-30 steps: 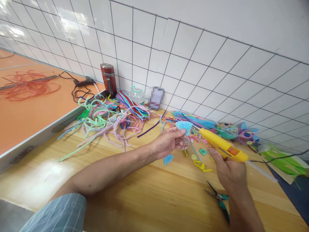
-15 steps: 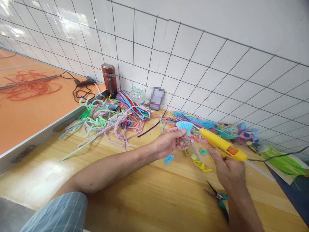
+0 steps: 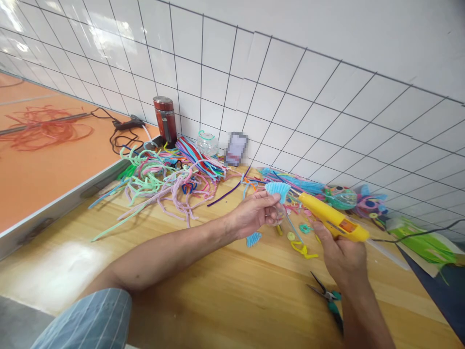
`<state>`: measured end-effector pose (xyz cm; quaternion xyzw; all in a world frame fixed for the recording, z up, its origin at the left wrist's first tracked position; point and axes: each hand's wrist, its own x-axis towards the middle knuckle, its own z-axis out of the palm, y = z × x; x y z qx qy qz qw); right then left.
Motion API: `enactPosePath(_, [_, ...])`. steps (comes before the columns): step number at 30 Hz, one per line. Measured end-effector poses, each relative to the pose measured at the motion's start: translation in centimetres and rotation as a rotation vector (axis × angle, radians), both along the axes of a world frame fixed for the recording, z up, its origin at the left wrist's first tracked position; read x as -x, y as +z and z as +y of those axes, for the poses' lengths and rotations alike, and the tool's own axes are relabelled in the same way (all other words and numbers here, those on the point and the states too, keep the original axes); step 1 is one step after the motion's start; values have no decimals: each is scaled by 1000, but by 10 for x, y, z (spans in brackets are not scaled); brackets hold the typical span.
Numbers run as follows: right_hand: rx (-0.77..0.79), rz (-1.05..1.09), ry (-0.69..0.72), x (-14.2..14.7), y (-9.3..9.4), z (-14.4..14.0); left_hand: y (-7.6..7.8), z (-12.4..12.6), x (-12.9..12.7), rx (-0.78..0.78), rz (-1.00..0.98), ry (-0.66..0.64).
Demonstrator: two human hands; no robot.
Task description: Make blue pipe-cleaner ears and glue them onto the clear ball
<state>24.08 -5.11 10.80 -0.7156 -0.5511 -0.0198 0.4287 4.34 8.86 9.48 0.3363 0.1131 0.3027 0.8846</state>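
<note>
Glue gun point(image 3: 329, 215), smooth yellow plastic, clasped by right hand point(image 3: 345, 259); left hand point(image 3: 252, 213) pinching a ribbed blue fan point(image 3: 277, 188).

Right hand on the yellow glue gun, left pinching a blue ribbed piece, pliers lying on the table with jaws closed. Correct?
Not quite: the head view shows the pliers on the table with jaws spread open. The right hand does hold the yellow glue gun, and the left hand pinches a blue ribbed piece.

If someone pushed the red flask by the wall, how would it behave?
The red flask might tip, being tall and narrow. Once down, its rounded body could roll, though the fuzzy stems beside it might slow it. Its shiny surface may feel slippery.
</note>
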Motion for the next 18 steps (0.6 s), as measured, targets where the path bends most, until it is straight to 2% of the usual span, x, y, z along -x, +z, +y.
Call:
enactPosePath(6, [22,52,-55,3,2,-2,3,0,1,1,-9,-14])
enactPosePath(18, [46,39,-53,5,3,-1,1,0,1,-2,-11,-15])
